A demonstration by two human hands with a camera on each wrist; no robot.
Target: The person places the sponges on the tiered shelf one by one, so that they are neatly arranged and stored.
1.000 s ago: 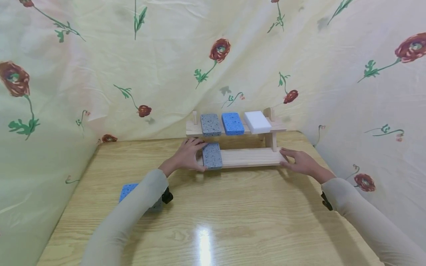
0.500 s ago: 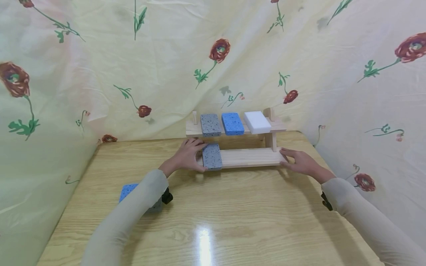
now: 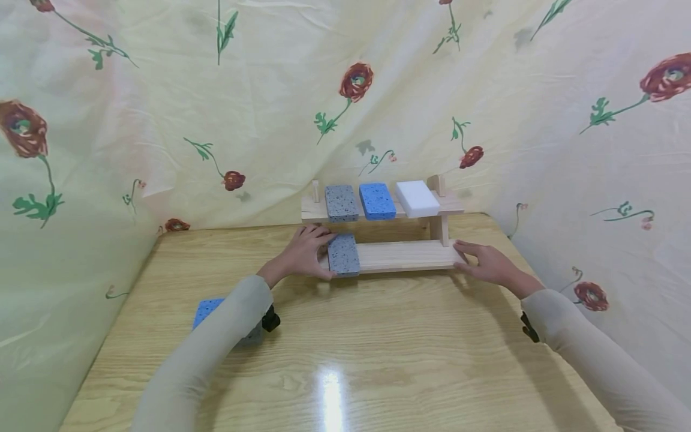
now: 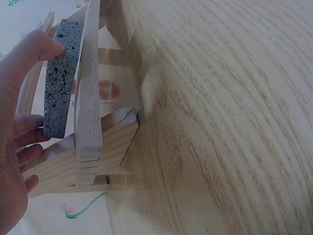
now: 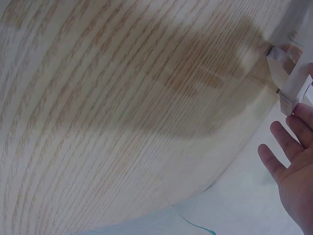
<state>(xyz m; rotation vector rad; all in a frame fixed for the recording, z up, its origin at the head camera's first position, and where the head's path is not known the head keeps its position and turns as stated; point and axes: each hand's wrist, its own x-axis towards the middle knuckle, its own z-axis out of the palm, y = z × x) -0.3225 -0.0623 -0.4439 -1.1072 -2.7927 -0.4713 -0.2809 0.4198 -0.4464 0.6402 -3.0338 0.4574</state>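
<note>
On the lower board of a small two-tier wooden shelf lies a speckled grey sponge. My left hand holds this sponge at the board's left end. In the left wrist view the thumb presses one end of the sponge and fingers reach the other end. My right hand grips the right end of the lower board, thumb at the front and forefinger toward the back. The right wrist view shows the other fingers fairly straight beside the shelf's end.
The upper board carries another grey sponge, a blue sponge and a white sponge. A second blue sponge and a grey piece lie on the table, partly hidden by the left sleeve. Flowered cloth hangs behind.
</note>
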